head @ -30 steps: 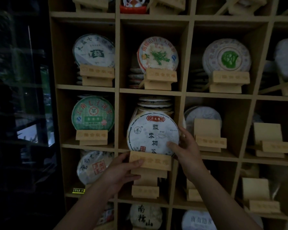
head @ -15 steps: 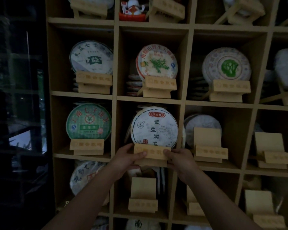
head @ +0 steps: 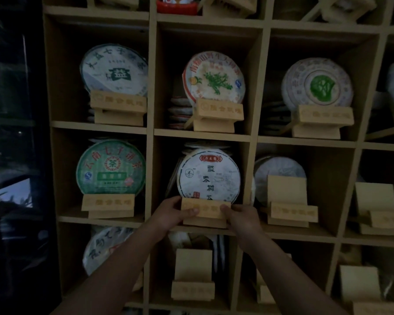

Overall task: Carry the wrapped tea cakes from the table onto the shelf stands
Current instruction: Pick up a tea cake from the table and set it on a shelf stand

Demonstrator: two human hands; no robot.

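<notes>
Wrapped tea cake — round, flat disc in white paper with red seal and dark characters, upright on a pale wooden stand in the middle cubby of the wooden shelf. Left hand and right hand pinch the stand's ends, thumbs on its front bar. Half a second ago the grip was the same (stand now seated on the ledge).
</notes>
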